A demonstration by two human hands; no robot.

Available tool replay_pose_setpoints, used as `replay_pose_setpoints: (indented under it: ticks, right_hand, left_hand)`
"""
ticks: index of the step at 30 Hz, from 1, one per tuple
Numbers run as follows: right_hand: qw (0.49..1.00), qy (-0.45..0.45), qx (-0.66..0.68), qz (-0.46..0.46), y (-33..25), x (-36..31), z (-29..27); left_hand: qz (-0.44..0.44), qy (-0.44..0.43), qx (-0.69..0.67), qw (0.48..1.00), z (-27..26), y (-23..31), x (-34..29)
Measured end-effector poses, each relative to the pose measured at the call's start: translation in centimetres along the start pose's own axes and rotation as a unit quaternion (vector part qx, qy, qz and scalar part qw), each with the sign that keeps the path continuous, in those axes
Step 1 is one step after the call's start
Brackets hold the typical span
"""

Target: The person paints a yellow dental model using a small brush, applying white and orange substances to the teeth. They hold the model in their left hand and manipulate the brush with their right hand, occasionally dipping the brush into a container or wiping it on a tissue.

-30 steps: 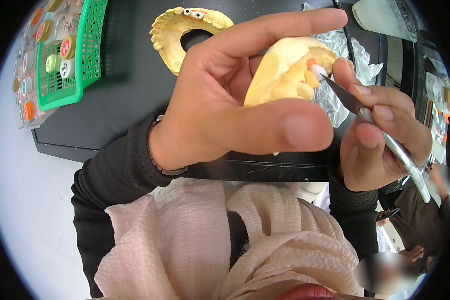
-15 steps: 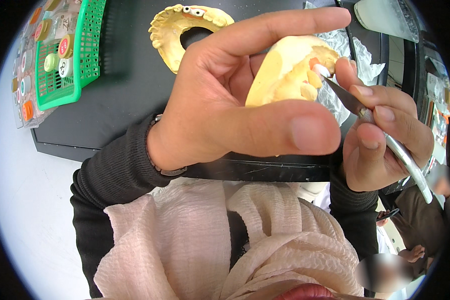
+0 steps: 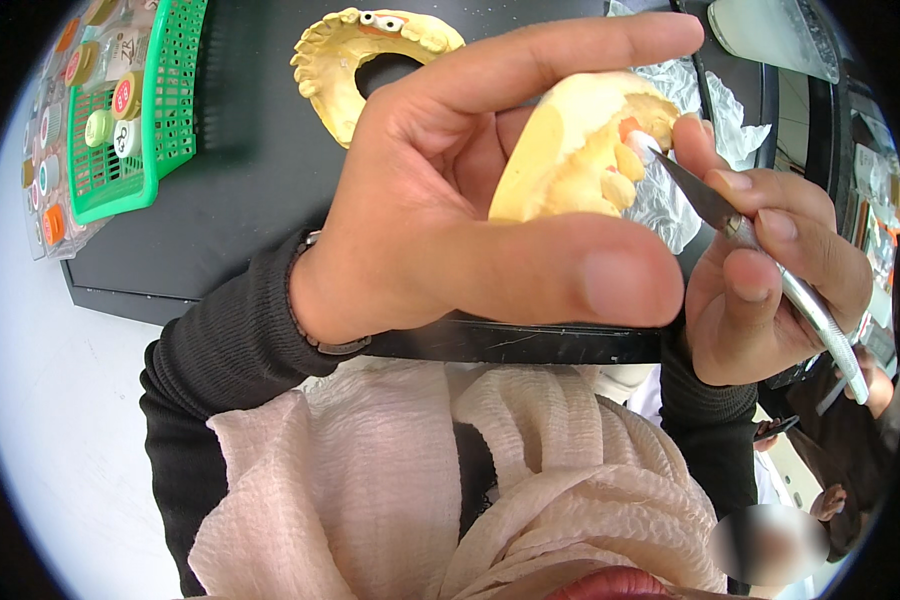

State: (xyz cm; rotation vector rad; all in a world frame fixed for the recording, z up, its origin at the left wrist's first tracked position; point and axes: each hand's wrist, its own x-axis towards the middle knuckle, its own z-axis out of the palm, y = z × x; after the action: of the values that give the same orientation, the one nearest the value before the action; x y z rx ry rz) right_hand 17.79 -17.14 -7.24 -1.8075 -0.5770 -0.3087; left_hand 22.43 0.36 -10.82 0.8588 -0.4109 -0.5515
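Observation:
Over the table's near edge, my left hand [image 3: 470,220] grips a yellow dental cast [image 3: 560,150], its thumb and fingers around the base. Yellow teeth, a white tooth and a bit of orange-red show on the side facing right. My right hand [image 3: 780,250] holds a silver, knurled-handled craft knife [image 3: 815,315] like a pen. The pointed blade lies close to the white tooth; whether it touches, I cannot tell. A second yellow dental cast [image 3: 335,80], horseshoe-shaped, rests on the table beyond my left hand, with two white ring-shaped pieces set in its front.
On the left stands a green plastic basket [image 3: 155,150] of small capped jars, with more containers beside it. Crumpled clear plastic [image 3: 735,115] lies behind the cast in hand. A translucent tub [image 3: 770,35] is at the far right. Another person [image 3: 840,440] is at the lower right.
The knife tip has drawn back slightly to the right from the white tooth. The held cast has tilted a little. The person at the lower right has shifted.

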Motion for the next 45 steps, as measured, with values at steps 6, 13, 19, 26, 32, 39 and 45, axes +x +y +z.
replay_pose_setpoints:
  ticks: [6, 13, 19, 26, 32, 39, 45]
  right_hand:
    - [1.000, 0.000, -0.008, 0.002, -0.1, 0.0, 0.0]
    - [0.999, 0.047, -0.022, 0.010, 0.1, -0.7, 0.4]
    - [0.992, 0.108, -0.058, 0.038, -0.3, -2.0, 0.2]
    - [0.990, 0.109, 0.067, 0.057, 0.7, -2.4, -0.6]
    - [0.971, 0.208, 0.095, 0.064, 1.0, -2.8, -1.0]
    - [0.958, 0.287, 0.002, 0.025, 0.8, -2.2, -1.4]
    - [0.956, 0.294, 0.004, 0.021, 1.0, -1.2, 0.3]
  left_hand:
    - [-0.002, 0.001, 0.000, 1.000, 0.0, 0.1, 0.0]
    - [-0.006, 0.003, 0.002, 1.000, 0.0, 0.1, -0.1]
    - [-0.012, -0.001, -0.004, 1.000, 0.1, 0.2, 0.1]
    - [-0.020, 0.000, -0.007, 1.000, 0.0, 0.4, 0.2]
    - [-0.027, 0.002, -0.015, 1.000, -0.2, 0.4, 0.1]
    - [-0.035, 0.001, -0.027, 0.999, 0.0, 0.4, 0.4]
    - [-0.061, 0.001, -0.051, 0.997, -0.2, 0.6, 0.3]
